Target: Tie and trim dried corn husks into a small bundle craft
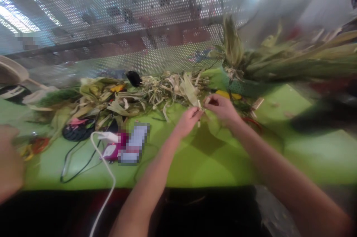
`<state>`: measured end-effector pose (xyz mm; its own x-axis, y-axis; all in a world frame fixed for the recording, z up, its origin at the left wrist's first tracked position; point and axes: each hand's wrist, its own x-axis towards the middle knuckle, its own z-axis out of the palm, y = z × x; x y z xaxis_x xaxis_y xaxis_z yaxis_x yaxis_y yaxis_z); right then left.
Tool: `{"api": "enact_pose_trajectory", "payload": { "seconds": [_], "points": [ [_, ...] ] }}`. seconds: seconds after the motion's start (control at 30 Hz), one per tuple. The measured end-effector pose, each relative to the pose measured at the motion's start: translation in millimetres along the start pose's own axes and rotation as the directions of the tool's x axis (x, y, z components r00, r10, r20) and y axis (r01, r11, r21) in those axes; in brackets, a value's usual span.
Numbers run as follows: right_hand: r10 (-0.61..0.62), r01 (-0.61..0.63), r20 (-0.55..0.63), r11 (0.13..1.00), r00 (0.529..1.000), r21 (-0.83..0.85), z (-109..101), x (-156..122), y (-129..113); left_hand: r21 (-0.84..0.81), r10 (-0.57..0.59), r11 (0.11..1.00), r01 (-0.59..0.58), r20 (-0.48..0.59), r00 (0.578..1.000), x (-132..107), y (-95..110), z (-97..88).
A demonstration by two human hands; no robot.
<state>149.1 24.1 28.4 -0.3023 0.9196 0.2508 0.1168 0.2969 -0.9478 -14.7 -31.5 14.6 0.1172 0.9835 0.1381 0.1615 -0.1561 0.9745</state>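
Observation:
Over the green table, my left hand (189,119) is closed in a pinch on a pale dried corn husk (189,89). The husk rises from the fingertips and fans out toward the far side, with a narrow end poking out below the fingers. My right hand (220,106) is close beside it on the right, thumb and fingers pinched together. Something small and pale shows at those fingertips, too blurred to name. Behind both hands lies a heap of dry husk strips (156,90).
A phone (134,144) and a magenta power bank (111,151) with a white cable (111,175) lie left. A green basket (242,86) of long husks stands back right. A perforated metal screen (167,58) runs behind. Another person's arm (9,162) is far left.

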Motion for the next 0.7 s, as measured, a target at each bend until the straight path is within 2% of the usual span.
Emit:
{"api": "enact_pose_trajectory", "payload": {
  "seconds": [0.13, 0.2, 0.4, 0.47, 0.57, 0.7],
  "points": [
    [-0.216, 0.221, 0.050, 0.956, 0.975, -0.191, -5.6, 1.4, -5.7, 0.010, 0.001, 1.000, -0.001, 0.023, 1.000, 3.5, -4.0, 0.5],
    [-0.247, 0.259, 0.079, 0.938, 0.966, -0.229, -5.0, 1.7, -5.7, -0.028, 0.016, 0.999, -0.015, 0.029, 0.999, 4.3, -4.4, 2.5],
    [-0.071, 0.081, 0.078, 0.987, 0.994, -0.138, -0.1, 2.0, 1.3, -0.036, 0.037, 0.999, -0.035, 0.046, 0.998, 3.6, -2.6, 8.2],
    [-0.068, 0.075, 0.073, 0.992, 0.995, -0.105, 1.3, 0.9, 1.9, -0.022, 0.050, 0.999, -0.049, 0.042, 0.998, 3.2, -1.7, 7.9],
    [-0.099, 0.097, -0.007, 0.989, 0.995, -0.108, 4.5, -1.0, 3.0, 0.021, 0.071, 0.997, -0.073, 0.071, 0.995, 2.1, -0.7, 6.4],
    [-0.072, 0.064, -0.081, 0.994, 0.994, -0.091, 8.8, -2.3, 5.8, 0.068, 0.066, 0.995, -0.075, 0.126, 0.990, -0.2, 1.6, 6.5]
  ]
}}
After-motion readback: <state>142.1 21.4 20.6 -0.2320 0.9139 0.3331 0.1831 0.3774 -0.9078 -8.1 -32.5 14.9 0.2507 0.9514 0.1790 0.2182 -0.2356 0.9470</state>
